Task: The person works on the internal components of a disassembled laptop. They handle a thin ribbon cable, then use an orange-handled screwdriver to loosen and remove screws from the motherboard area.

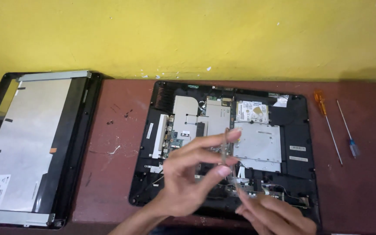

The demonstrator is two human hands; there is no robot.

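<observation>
screen panel (22, 143) left, laptop base (297, 130) mid, 2 screwdrivers (327, 126) right

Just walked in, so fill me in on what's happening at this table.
A person is working over an opened laptop base whose boards and silver drive plate are exposed on a reddish-brown table. The left hand pinches a thin, clear, ribbon-like strip between thumb and fingers, and the right hand holds its lower end. A detached screen panel lies to the left. Two screwdrivers, an orange-handled screwdriver and a blue-handled screwdriver, lie untouched to the right. A few small dark screws sit between panel and base.
</observation>
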